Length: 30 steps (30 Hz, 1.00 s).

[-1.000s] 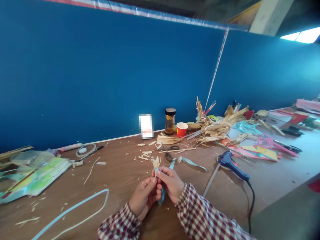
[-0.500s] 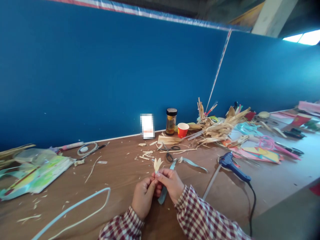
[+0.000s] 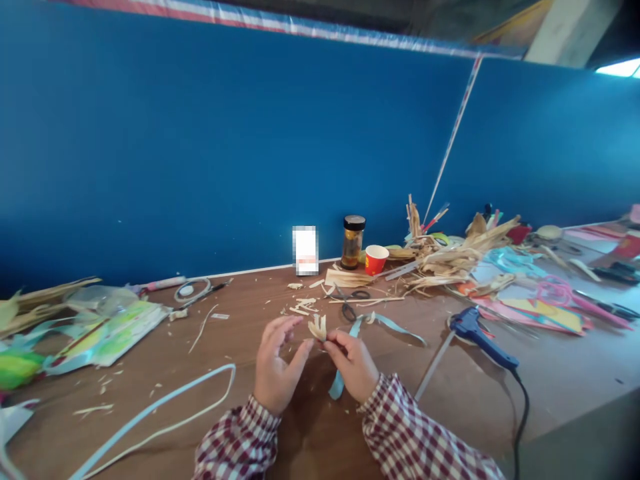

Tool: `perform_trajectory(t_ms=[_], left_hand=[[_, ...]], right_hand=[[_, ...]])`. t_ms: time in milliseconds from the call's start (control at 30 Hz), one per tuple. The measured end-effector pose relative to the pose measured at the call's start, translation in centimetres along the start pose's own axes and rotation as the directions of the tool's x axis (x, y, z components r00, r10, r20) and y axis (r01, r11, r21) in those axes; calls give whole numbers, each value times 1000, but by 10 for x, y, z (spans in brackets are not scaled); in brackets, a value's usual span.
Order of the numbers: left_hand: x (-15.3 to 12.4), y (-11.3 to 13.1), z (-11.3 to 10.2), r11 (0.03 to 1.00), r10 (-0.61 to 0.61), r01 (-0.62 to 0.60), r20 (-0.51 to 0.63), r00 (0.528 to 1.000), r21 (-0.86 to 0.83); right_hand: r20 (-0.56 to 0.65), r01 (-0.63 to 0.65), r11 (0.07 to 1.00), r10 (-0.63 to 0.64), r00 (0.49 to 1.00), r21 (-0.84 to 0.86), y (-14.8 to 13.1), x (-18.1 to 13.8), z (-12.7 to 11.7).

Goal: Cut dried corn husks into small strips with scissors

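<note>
Between the thumb and fingers of my right hand (image 3: pixel 353 365) is a small cream flower of dried husk (image 3: pixel 318 327), its petals pointing up. My left hand (image 3: pixel 280 363) is just left of it, fingers spread and curved, thumb tip close to the flower's base. Whether that thumb touches it I cannot tell. A light blue ribbon (image 3: pixel 393 325) lies on the table behind and below my right hand. Black-handled scissors (image 3: pixel 349 310) rest just beyond the flower, beside cut husk scraps (image 3: pixel 304 305).
At the right lies a blue glue gun (image 3: pixel 480 337) with a trailing cord. A lidded jar (image 3: pixel 353 243) and red paper cup (image 3: pixel 376 261) stand near the blue partition (image 3: pixel 225 147). Dried husks (image 3: pixel 450 257) and coloured papers (image 3: pixel 545 315) pile up rightward. A pale blue strip (image 3: pixel 150 407) loops at front left.
My left hand has let go of the flower and opened, moving a little left. The right hand still pinches the flower, now turned somewhat. The view has shifted slightly left.
</note>
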State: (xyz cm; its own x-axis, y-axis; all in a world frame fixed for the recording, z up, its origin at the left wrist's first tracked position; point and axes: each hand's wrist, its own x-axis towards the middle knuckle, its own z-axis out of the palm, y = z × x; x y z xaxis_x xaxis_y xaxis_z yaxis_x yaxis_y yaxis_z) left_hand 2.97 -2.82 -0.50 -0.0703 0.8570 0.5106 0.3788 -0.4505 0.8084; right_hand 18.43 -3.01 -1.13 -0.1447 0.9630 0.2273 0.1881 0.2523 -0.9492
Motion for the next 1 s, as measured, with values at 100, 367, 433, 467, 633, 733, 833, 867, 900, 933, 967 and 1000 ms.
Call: perform_trajectory(t_ms=[100,367,433,467,633,733,833,867,900,933,967,1000], left_hand=[[5,-3,-4,987,130,-134,54,990,84],[6,-5,-8,914,322,-330,72,944,234],[6,-3,-10,866,401,-403,72,913,297],[6,-3,-11,841,437,-438,81,896,317],[7,-1,-12,814,481,-508,164,861,281],[6,-3,-9,857,407,-438,164,899,273],[5,-6,-6,911,290,-325,166,943,254],[5,-7,-6,925,255,-292,175,951,244],[5,-8,-5,935,227,-267,183,956,235],[4,-9,-4,942,211,-250,183,960,226],[4,-9,-4,946,204,-240,175,963,218],[4,-9,-3,948,206,-238,163,965,211]], right_hand=[[4,97,984,-97,995,-151,2,-2,1],[21,157,936,-158,987,-316,8,-3,0],[27,162,931,-162,986,-327,7,-2,0],[34,166,930,-164,986,-329,7,-2,0],[33,164,923,-163,986,-347,7,-2,2],[15,159,915,-166,986,-370,9,-2,2],[18,168,906,-175,984,-389,10,-3,3],[17,168,902,-176,984,-397,10,-3,3],[14,165,899,-175,985,-405,10,-3,2],[12,162,897,-173,985,-412,10,-3,2],[10,160,895,-171,985,-415,10,-3,3],[8,157,896,-169,986,-416,10,-3,3]])
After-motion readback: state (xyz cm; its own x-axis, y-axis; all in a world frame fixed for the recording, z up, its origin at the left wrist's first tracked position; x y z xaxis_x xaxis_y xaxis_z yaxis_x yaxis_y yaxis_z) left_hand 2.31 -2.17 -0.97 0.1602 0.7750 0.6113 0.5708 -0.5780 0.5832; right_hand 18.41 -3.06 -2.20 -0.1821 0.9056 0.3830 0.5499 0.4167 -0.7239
